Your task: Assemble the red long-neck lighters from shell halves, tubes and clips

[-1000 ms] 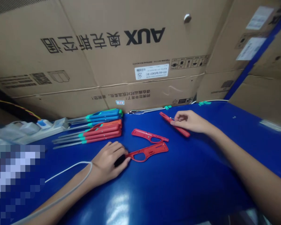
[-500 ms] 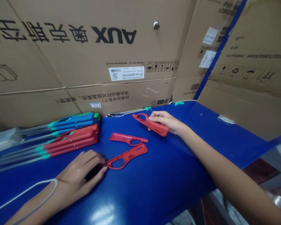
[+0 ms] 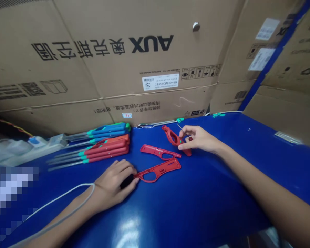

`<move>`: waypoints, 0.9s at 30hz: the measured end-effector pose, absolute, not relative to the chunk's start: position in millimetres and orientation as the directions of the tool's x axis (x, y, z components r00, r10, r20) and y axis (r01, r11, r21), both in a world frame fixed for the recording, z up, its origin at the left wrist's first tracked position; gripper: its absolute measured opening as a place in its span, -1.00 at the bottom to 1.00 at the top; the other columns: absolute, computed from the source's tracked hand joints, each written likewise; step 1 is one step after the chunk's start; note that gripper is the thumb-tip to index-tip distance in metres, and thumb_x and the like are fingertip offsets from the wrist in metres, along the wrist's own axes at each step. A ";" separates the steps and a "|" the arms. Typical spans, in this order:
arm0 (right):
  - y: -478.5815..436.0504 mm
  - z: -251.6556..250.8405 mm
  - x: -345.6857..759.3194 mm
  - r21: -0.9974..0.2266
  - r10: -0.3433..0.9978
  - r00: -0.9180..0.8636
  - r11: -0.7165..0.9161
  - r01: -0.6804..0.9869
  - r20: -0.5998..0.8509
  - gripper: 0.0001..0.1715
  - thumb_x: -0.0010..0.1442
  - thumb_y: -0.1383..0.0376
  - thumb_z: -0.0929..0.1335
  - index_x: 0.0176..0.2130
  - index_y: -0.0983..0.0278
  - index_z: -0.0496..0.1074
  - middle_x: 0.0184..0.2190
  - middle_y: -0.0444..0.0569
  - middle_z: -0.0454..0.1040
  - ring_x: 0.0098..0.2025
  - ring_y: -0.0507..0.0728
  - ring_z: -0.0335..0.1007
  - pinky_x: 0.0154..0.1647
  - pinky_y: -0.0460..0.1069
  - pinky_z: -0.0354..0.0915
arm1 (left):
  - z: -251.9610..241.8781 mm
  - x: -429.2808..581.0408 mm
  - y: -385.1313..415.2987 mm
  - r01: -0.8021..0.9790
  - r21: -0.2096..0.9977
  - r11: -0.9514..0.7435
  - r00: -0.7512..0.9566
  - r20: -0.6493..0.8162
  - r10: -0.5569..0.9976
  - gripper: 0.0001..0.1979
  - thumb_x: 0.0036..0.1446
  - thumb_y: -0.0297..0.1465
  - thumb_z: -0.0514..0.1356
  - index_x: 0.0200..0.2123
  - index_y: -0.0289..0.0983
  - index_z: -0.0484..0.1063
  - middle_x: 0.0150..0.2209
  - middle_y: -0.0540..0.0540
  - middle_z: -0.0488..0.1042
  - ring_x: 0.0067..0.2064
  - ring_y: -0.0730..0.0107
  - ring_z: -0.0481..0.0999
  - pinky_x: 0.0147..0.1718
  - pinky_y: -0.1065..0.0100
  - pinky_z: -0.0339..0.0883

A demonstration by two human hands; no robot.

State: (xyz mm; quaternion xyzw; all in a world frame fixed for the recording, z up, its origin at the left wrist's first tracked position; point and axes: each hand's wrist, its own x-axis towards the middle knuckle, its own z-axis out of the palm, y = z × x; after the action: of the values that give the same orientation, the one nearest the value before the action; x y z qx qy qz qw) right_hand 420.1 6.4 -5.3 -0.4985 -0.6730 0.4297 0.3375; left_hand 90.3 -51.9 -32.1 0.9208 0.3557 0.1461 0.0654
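Observation:
My right hand (image 3: 198,139) pinches a red plastic handle shell (image 3: 173,137), tilted up off the blue table (image 3: 196,199); a thin metal rod (image 3: 181,129) sticks out by its fingers. My left hand (image 3: 115,184) lies curled over a small black object (image 3: 126,181), its fingertips touching the end of a second red shell (image 3: 158,170) lying flat. A third red shell (image 3: 158,151) rests between the two hands.
A stack of finished red and blue long-nosed lighters (image 3: 103,143) lies at the left. Large cardboard boxes (image 3: 134,58) wall the back and right. A white cable (image 3: 62,196) runs around my left wrist. White plastic clutter (image 3: 12,151) sits at the far left.
My right hand has drawn the red shell nearer the middle and tipped it more upright. My left hand has kept its place on the black object. The camera view swung about.

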 end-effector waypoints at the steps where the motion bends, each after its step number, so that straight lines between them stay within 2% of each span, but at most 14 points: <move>1: 5.8 -6.3 418.1 -0.880 0.964 -0.260 0.174 0.441 0.060 -0.57 -0.20 0.20 0.54 -0.37 0.26 0.34 -0.48 -0.21 0.34 -0.55 -0.06 0.13 -0.52 -0.09 0.08 | -31.7 90.5 -52.4 0.639 0.225 -0.736 0.703 0.220 0.677 -0.85 0.27 -0.36 0.06 -0.21 -0.26 0.40 -0.23 -0.10 0.46 -0.21 0.30 0.42 -0.17 0.23 0.29; 5: 3.2 -11.5 412.4 -0.648 0.949 -0.256 0.314 0.694 0.186 -0.73 -0.05 0.20 0.45 -0.35 0.25 0.36 -0.46 -0.18 0.39 -0.50 0.00 0.20 -0.47 -0.08 0.12 | -30.3 91.3 -53.5 0.642 0.221 -0.734 0.698 0.227 0.679 -0.84 0.27 -0.36 0.06 -0.23 -0.27 0.41 -0.24 -0.11 0.46 -0.22 0.29 0.42 -0.20 0.23 0.30; 8: 2.6 -14.1 412.8 -0.526 0.936 -0.291 0.352 0.774 0.199 -0.82 0.01 0.24 0.40 -0.33 0.24 0.40 -0.48 -0.16 0.42 -0.48 0.03 0.26 -0.45 -0.08 0.13 | -29.9 91.6 -53.6 0.648 0.224 -0.728 0.694 0.221 0.685 -0.85 0.27 -0.36 0.06 -0.23 -0.27 0.40 -0.23 -0.11 0.46 -0.22 0.29 0.42 -0.19 0.22 0.30; 13: 8.1 -17.6 421.5 -0.483 0.951 -0.258 0.310 0.819 0.173 -0.85 0.04 0.22 0.38 -0.34 0.24 0.47 -0.47 -0.08 0.49 -0.48 0.10 0.33 -0.46 -0.04 0.13 | -31.1 91.4 -52.7 0.661 0.227 -0.715 0.689 0.194 0.698 -0.85 0.27 -0.35 0.05 -0.22 -0.26 0.39 -0.22 -0.12 0.46 -0.20 0.27 0.42 -0.17 0.18 0.30; 19: 7.5 -16.4 418.1 -0.480 0.939 -0.253 0.337 0.810 0.232 -0.84 0.07 0.26 0.36 -0.30 0.26 0.49 -0.33 -0.02 0.53 -0.37 0.11 0.38 -0.35 -0.03 0.22 | -33.3 89.7 -51.3 0.656 0.222 -0.722 0.695 0.197 0.692 -0.85 0.29 -0.37 0.04 -0.18 -0.24 0.38 -0.19 -0.12 0.45 -0.17 0.25 0.41 -0.14 0.17 0.29; 22: -0.7 -13.8 407.8 -0.506 0.915 -0.337 0.404 0.762 0.224 -0.84 0.08 0.23 0.37 -0.33 0.26 0.48 -0.37 -0.07 0.50 -0.41 0.06 0.34 -0.38 -0.06 0.22 | -34.6 88.8 -50.4 0.644 0.220 -0.732 0.701 0.214 0.681 -0.85 0.30 -0.38 0.04 -0.15 -0.24 0.37 -0.17 -0.12 0.44 -0.15 0.25 0.40 -0.12 0.17 0.29; 24: -6.3 -13.2 401.6 -0.530 0.886 -0.435 0.449 0.719 0.161 -0.84 0.07 0.22 0.38 -0.34 0.27 0.48 -0.42 -0.09 0.48 -0.45 0.04 0.31 -0.43 -0.07 0.20 | -35.6 88.4 -49.8 0.637 0.219 -0.739 0.704 0.226 0.674 -0.85 0.30 -0.39 0.04 -0.14 -0.24 0.37 -0.16 -0.12 0.45 -0.14 0.25 0.40 -0.11 0.17 0.29; 27: -10.8 -14.0 396.6 -0.551 0.857 -0.513 0.456 0.698 0.060 -0.84 0.02 0.31 0.38 -0.30 0.28 0.49 -0.40 -0.07 0.49 -0.45 0.03 0.30 -0.46 -0.08 0.18 | -36.3 88.2 -49.6 0.633 0.229 -0.740 0.702 0.233 0.673 -0.85 0.30 -0.39 0.05 -0.13 -0.24 0.37 -0.16 -0.12 0.45 -0.14 0.26 0.41 -0.11 0.19 0.29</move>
State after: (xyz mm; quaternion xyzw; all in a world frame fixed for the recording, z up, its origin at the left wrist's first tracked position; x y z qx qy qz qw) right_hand 396.6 -10.8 -14.0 -0.4646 -0.8368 0.2367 0.1670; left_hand 88.2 -49.6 -36.3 0.9202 0.3547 0.1518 0.0658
